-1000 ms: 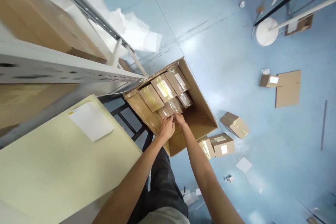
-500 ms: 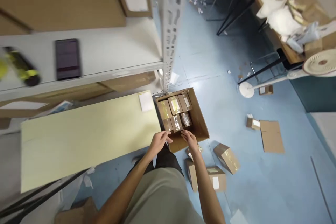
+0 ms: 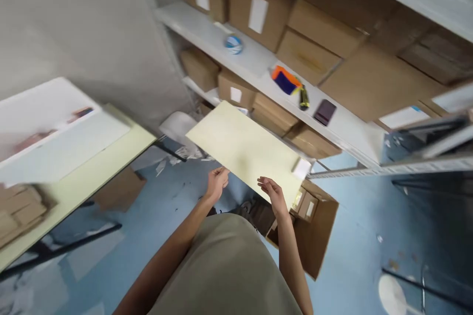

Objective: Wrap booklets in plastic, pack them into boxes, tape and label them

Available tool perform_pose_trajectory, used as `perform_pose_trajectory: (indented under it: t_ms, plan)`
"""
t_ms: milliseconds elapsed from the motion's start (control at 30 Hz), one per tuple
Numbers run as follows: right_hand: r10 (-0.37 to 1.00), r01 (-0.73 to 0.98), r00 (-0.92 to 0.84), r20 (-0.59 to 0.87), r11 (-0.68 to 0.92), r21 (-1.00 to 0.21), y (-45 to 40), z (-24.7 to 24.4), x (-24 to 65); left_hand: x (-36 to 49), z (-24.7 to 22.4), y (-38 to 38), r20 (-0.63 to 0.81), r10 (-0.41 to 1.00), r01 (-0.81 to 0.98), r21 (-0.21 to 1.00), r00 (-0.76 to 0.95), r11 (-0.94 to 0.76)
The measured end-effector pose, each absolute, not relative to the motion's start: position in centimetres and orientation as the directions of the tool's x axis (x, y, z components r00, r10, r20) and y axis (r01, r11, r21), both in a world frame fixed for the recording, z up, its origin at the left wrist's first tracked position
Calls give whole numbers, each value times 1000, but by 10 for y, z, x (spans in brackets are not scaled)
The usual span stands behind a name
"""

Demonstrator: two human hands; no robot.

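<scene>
My left hand [image 3: 217, 183] is by the near edge of the pale yellow tabletop [image 3: 236, 138], its fingers curled together with nothing visible in them. Over the same tabletop's right part, my right hand [image 3: 272, 192] has its fingers loosely stretched and holds nothing. A small white pad of paper [image 3: 301, 168] lies on the tabletop's right end. Beyond my right hand, on the floor, stands an open cardboard box [image 3: 318, 236] with small taped boxes [image 3: 307, 205] inside. My right forearm and the tabletop hide part of it.
Shelves hold large cartons [image 3: 258, 10], a phone [image 3: 325, 112], a black-and-yellow tool [image 3: 303, 98] and a tape roll [image 3: 233, 44]. At left is another table [image 3: 144, 138] with a white panel [image 3: 74, 142] and small boxes [image 3: 22, 211]. A metal shelf post [image 3: 421, 164] stands right.
My view has swung left, so the cardboard box now appears further right and the left table has come into view. Both hands have left the box; my left fingers have curled.
</scene>
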State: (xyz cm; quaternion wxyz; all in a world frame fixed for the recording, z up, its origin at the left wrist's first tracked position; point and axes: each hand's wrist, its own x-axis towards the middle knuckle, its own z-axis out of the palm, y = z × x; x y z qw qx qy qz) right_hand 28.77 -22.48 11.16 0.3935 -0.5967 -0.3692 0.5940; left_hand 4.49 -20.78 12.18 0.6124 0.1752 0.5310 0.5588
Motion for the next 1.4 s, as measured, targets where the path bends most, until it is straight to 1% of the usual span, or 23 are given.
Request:
perform_pose_trajectory:
  t_ms: [67, 200, 300, 400, 567, 667, 767, 933, 1033, 1167, 1233, 1300, 1333, 1400]
  plan:
    - [904, 29, -111, -412, -412, -911, -209, 120, 224, -15, 129, -217, -438, 849, -557, 801, -295, 219]
    - [858, 94, -302, -416, -407, -909, -187, 130, 98, -118, 141, -238, -411, 772, -628, 778, -485, 19]
    - [783, 144, -465, -413, -393, -908, -179, 137, 14, -178, 146, -253, -405, 697, -639, 762, -592, -100]
    - [679, 201, -613, -403, -360, -911, -171, 142, -55, -227, 145, -264, -411, 610, -622, 762, -678, -178]
    - [572, 246, -702, -426, -366, -897, -140, 139, -145, -299, 141, -262, -378, 474, -539, 799, -795, -267]
    - [499, 264, -749, -436, -378, -887, -116, 135, -197, -344, 141, -251, -343, 386, -466, 836, -856, -291]
    - [416, 284, -802, -428, -365, -887, -92, 136, -249, -389, 144, -237, -335, 289, -415, 865, -897, -283]
    - [306, 288, -876, -372, -288, -914, -58, 135, -334, -445, 140, -217, -361, 139, -386, 884, -922, -265]
    - [280, 283, -896, -345, -240, -929, -45, 127, -382, -467, 129, -211, -383, 77, -390, 888, -921, -244]
    - [295, 272, -905, -307, -153, -950, -35, 112, -442, -503, 110, -213, -392, 5, -387, 904, -920, -185]
    - [311, 269, -907, -283, -88, -959, -34, 103, -471, -529, 102, -216, -353, -39, -347, 932, -935, -107]
    - [328, 290, -903, -277, -11, -957, -33, 92, -501, -560, 93, -218, -261, -67, -264, 964, -963, 24]
    - [335, 315, -898, -287, 32, -949, -33, 85, -517, -577, 89, -218, -209, -61, -215, 972, -976, 98]
    - [335, 408, -876, -347, 131, -903, -32, 69, -550, -608, 80, -218, -130, 0, -126, 962, -992, 241]
